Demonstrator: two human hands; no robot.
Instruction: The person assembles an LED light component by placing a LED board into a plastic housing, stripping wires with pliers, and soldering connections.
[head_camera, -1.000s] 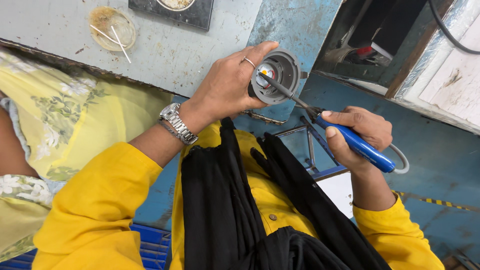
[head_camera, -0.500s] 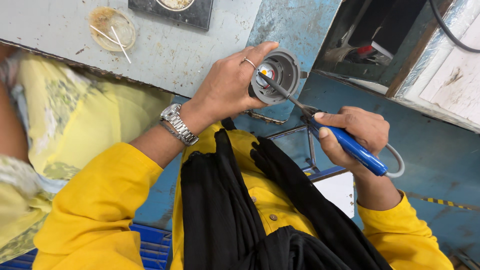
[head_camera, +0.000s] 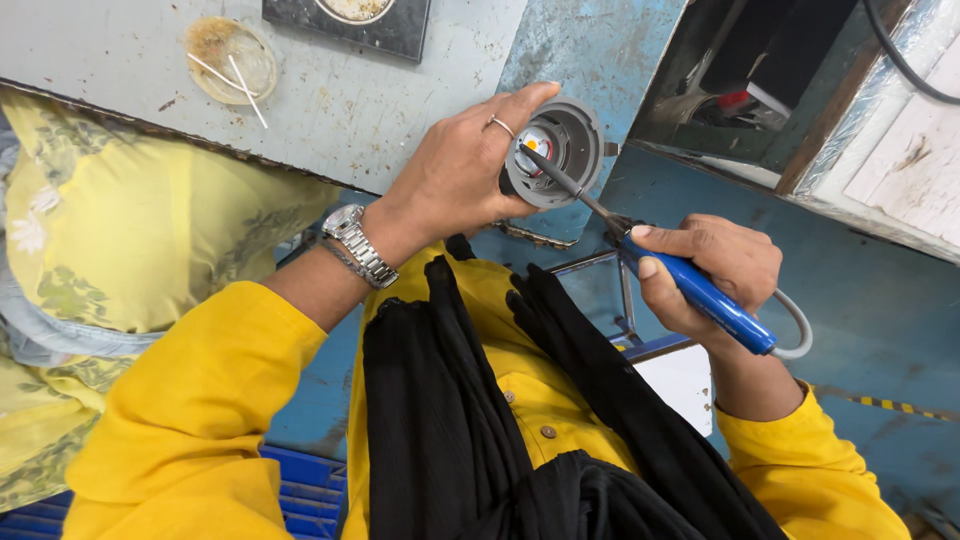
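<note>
The left hand (head_camera: 455, 175) reaches up and forward from a yellow sleeve, wrist bent, a metal watch (head_camera: 358, 245) on it and a ring on one finger. Its fingers wrap the rim of a round grey part (head_camera: 578, 135), held on edge with its open face turned toward the right hand. The right hand (head_camera: 705, 270) sits lower and to the side, closed in a pen-like grip around the blue handle of a soldering iron (head_camera: 700, 292). The iron's long axis runs diagonally, its thin tip pointing up toward the left hand and resting inside the part's centre; a grey cord leaves the handle's back end. Beyond the left hand lies the grey table (head_camera: 400, 90).
</note>
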